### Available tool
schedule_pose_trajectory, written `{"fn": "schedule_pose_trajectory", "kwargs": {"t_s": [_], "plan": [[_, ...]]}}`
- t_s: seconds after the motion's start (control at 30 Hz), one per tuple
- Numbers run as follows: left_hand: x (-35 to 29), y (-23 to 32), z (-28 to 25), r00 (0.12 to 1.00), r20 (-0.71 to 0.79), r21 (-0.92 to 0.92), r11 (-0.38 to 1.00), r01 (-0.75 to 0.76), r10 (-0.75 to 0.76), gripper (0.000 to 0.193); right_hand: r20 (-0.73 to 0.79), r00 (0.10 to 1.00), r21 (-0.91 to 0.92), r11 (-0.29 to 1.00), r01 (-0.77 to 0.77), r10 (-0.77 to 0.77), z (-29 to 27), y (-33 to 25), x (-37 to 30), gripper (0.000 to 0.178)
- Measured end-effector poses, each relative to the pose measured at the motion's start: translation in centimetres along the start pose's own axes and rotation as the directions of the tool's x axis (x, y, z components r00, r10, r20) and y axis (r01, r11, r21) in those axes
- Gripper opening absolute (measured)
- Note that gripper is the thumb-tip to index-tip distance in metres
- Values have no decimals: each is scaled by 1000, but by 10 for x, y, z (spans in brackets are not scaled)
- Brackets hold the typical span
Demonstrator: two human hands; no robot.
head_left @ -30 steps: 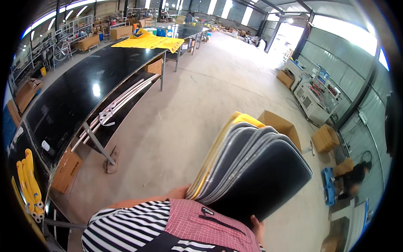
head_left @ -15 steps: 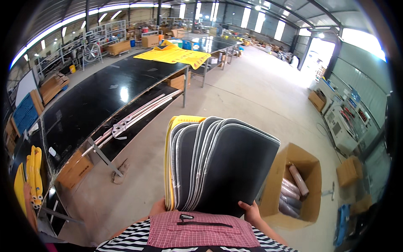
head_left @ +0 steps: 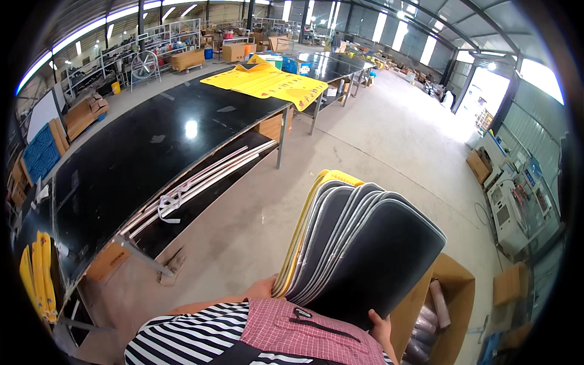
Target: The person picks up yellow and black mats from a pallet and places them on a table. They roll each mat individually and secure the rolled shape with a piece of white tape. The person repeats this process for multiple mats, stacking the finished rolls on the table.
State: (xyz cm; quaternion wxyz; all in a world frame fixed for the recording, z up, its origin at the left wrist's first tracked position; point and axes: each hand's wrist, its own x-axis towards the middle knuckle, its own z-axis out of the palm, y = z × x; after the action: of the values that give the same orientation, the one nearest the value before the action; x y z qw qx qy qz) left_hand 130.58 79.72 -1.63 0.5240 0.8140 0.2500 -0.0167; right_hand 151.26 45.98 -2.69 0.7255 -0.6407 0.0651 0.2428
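A thick stack of folded mats [head_left: 389,255] leans upright against my front, fanned out at the top. They have dark faces, pale stitched edges and rounded corners, and yellow shows on the leftmost ones. My left hand [head_left: 263,288] supports the stack at its lower left corner, with most of the fingers hidden behind it. At the lower right, my right hand [head_left: 379,326] grips the edge, thumb on the dark front face. An open cardboard carton [head_left: 465,301] stands just beyond my right hand, with several plastic-wrapped rolls [head_left: 426,328] inside.
A long black table [head_left: 121,158] runs along the left, bearing a spread yellow printed mat [head_left: 267,82] at its far part. Pale strips [head_left: 213,176] lie on its lower shelf. Folded yellow mats [head_left: 39,274] stand at the near left. A white machine [head_left: 508,207] is at the right wall.
The mat stack has shifted right and tilted in view, still in both my hands. My body and view have turned. Another person's arm by the yellow mats at left is out of view now.
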Motion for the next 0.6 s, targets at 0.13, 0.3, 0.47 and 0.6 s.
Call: {"fn": "schedule_pose_trajectory", "kwargs": {"t_s": [0.13,0.3,0.47,0.6], "plan": [[76,5,-10,998,-43,-145,988,-48,42,77,68,998,65,998,8,-12,23,-25,83,61],[158,38,-14,982,-189,-171,985,-22,-11,74,126,992,-36,999,-28,32,66,-73,220,60],[194,19,-23,944,-324,-240,970,-23,-58,78,394,910,-73,991,-114,133,131,-106,313,63],[202,2,-39,881,-472,-430,863,-265,35,72,582,795,-64,984,-164,170,202,-107,369,65]]}}
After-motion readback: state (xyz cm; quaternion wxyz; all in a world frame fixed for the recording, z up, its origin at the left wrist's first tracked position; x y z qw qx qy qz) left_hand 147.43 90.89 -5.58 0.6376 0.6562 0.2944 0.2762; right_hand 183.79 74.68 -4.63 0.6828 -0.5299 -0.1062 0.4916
